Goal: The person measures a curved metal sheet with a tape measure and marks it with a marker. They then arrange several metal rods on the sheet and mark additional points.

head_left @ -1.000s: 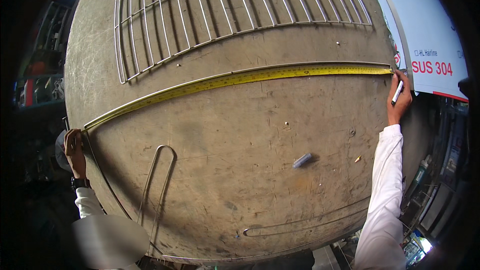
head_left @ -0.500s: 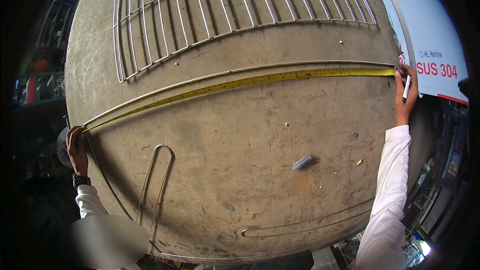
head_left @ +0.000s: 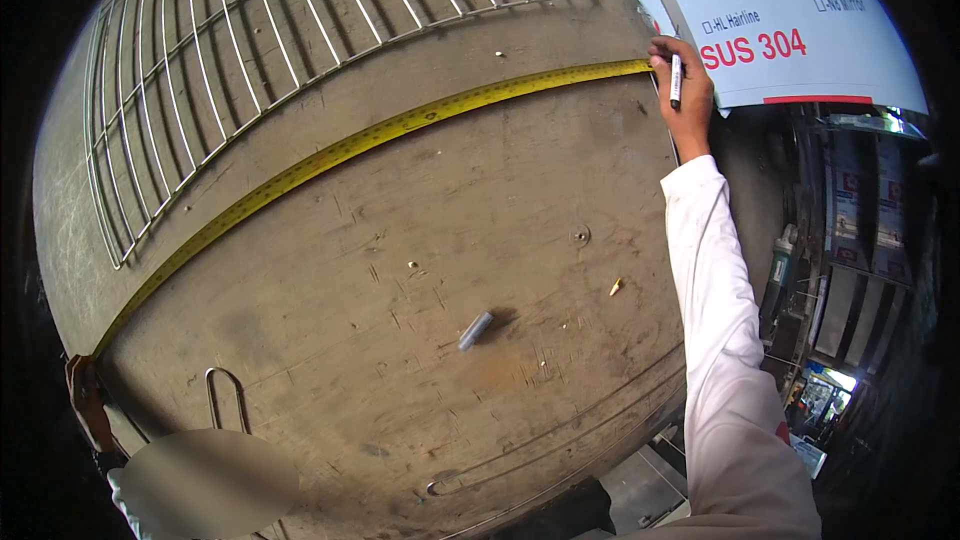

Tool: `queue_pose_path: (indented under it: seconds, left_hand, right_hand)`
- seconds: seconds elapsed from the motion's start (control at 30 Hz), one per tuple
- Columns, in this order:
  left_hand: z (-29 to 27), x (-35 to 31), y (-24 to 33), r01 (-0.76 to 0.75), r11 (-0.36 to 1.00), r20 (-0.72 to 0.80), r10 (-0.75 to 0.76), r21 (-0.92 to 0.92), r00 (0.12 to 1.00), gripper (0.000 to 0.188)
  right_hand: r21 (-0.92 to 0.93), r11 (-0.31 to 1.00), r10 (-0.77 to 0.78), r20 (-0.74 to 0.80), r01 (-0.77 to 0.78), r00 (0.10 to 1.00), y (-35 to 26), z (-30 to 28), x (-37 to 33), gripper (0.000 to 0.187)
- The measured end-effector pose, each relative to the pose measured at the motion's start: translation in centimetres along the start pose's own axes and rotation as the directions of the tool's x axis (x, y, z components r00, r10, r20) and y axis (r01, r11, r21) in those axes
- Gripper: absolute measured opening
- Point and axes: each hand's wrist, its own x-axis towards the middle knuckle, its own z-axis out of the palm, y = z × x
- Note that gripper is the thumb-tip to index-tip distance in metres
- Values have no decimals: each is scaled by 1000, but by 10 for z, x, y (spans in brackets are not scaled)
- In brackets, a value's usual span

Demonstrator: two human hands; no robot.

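Note:
A yellow tape measure (head_left: pixel 400 126) stretches across the worn brown tabletop in a bowed line from lower left to upper right. My left hand (head_left: pixel 88 402) is at the table's left edge, its fingers closed on the tape's left end. At the right edge, my right hand (head_left: pixel 688 105) pinches the tape's other end. A white marker with a black tip (head_left: pixel 676 82) also sits in the right hand, tip downward. Beyond the tape lies a wire rack (head_left: pixel 300 88) of parallel metal rods.
A short grey cylinder (head_left: pixel 475 331) and small crumbs lie on the tabletop (head_left: pixel 330 310). Bent metal rods (head_left: pixel 226 372) lie nearer me, one U-shaped. A white-and-blue printed sheet (head_left: pixel 780 20) is at the upper right. Shelving (head_left: pixel 865 200) stands beyond the right edge.
The view has swung right, so the scene sits further left and lower. The straight thin rod that ran along the tape no longer shows. Both hands stay at the tape's ends.

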Motion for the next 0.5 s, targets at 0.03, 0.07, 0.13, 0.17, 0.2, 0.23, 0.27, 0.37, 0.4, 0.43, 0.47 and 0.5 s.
queue_pose_path:
  seconds: [0.03,0.07,0.13,0.17,0.2,0.23,0.27,0.37,0.4,0.43,0.47,0.5]
  left_hand:
    - [2,1,-5,64,998,15,-63,-14,998,20]
    - [2,1,-10,130,991,29,-129,-26,991,19]
    - [2,3,-3,177,983,59,-174,-40,983,18]
    - [4,4,-1,160,986,71,-157,-48,985,18]
    - [0,5,0,145,988,79,-141,-45,987,18]
    - [-3,4,-1,226,963,78,-216,-147,973,18]
    - [-6,2,-6,303,922,81,-292,-242,953,18]
    - [-4,4,7,275,944,29,-274,-183,961,19]
    - [3,10,33,95,995,-26,-94,42,995,19]
    - [10,15,62,-88,959,-33,101,271,994,20]
    - [11,14,80,-63,965,-62,81,256,995,21]
    - [16,13,96,-43,972,-89,65,229,994,22]
  right_hand:
    - [3,1000,20,-5,-20,1000,-2,-1,-1,21]
    - [19,1000,22,-13,-22,1000,-4,-3,-1,21]
    - [63,997,35,-28,-33,999,-6,0,-6,20]
    - [85,996,37,-48,-33,998,-7,2,-7,20]
    - [119,992,43,-70,-34,997,-6,6,-8,20]
    - [155,987,48,-91,-34,995,-5,11,-7,19]
    - [96,995,6,-97,3,995,1,14,-7,19]
    - [153,988,17,-91,-3,996,13,15,-12,20]
    - [147,989,21,-78,-10,997,15,8,-13,22]
    - [175,983,59,-67,-47,996,14,6,-13,23]
    - [175,983,57,-57,-46,997,12,8,-12,24]
    - [148,987,66,-57,-57,996,21,7,-11,25]
